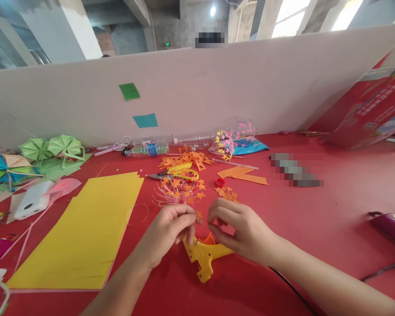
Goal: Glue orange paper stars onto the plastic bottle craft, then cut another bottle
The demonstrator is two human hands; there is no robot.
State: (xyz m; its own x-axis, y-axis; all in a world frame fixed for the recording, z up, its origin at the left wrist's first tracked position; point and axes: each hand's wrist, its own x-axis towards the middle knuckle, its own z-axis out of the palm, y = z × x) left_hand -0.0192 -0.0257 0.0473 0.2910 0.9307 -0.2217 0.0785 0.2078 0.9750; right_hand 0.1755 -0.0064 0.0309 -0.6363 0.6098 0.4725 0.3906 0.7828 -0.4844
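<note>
left hand (pixel 179 224): its fingers (pixel 186 210) are bent and drawn in near your thumb; you may have something small pinched there, but it is too small to tell.
right hand (pixel 238 224): its fingers (pixel 222 204) curl toward your thumb, facing your left hand across a narrow gap; whether they grip anything, i cannot tell.
glue gun (pixel 202 254): yellow with an orange trigger, lying on the bench (pixel 171 289) below and between your hands, its handle pointing toward you.
clear strips (pixel 161 193): a curved spray just beyond your left hand, with orange stars (pixel 177 194) on and around it.
star pile (pixel 226 193): small orange cut-outs beyond your right hand, with a red ring (pixel 220 182) beside them.
scissors (pixel 187 174): yellow-handled, beyond the strips, close to the orange scraps (pixel 191 159).
yellow sheets (pixel 82 228): stacked to the left of your left arm.
bottle (pixel 148 148): clear with a blue label, on its side near the white partition (pixel 184 96).
starred plastic (pixel 223 145): clear, dotted with yellow and pink stars, beside a blue packet (pixel 250 145).
paper umbrellas (pixel 64 147): green, at the far left.
</note>
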